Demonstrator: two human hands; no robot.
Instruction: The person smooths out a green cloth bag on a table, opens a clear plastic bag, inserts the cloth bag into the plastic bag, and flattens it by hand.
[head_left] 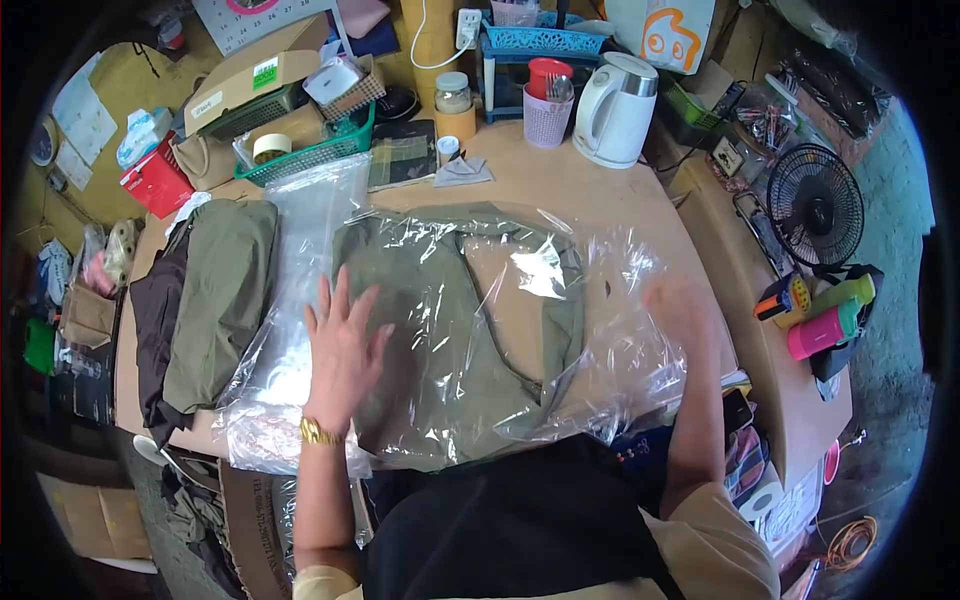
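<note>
An olive-green garment (415, 300) lies inside a clear plastic bag (610, 345) in the middle of the table. With fingers spread, my left hand (345, 345) rests on the bag near the garment's left side; a gold bracelet circles that wrist. At the bag's right end is my right hand (682, 308), slightly blurred, its fingers curled closed on the plastic. Left of the bag lie more flat clear plastic bags (310, 240). Farther left, a folded olive garment (222, 300) sits beside a dark brown one (158, 330).
Along the back stand a green basket (310, 155), a jar (453, 95), a lilac cup (548, 118) and a white electric kettle (615, 112). A black fan (815, 205) and a pink bottle (812, 338) are on the right. The brown table (640, 195) has a curved edge.
</note>
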